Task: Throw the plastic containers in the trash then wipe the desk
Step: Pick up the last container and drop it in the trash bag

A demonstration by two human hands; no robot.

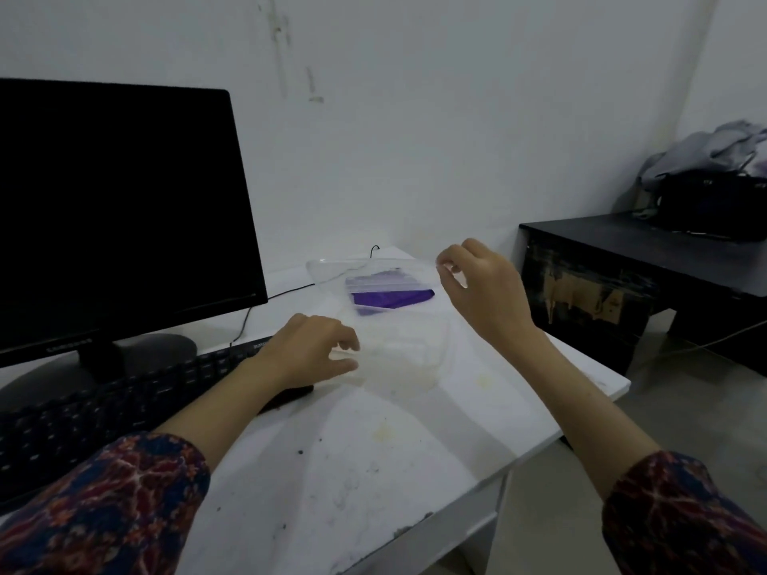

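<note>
- Plastic containers [390,309], clear and thin-walled, sat on the white desk [373,471] between the two hands; something purple showed through the farther one.
- The left hand [311,350] pinched the near container's left rim with curled fingers.
- The right hand [485,292] pinched a clear edge at the far right corner.
- The desk below the hands was stained and speckled.
- A black keyboard [124,404] lay left of the left hand.

White desk [373,471] bears keyboard [124,404], monitor [116,209], containers [390,325].
</note>
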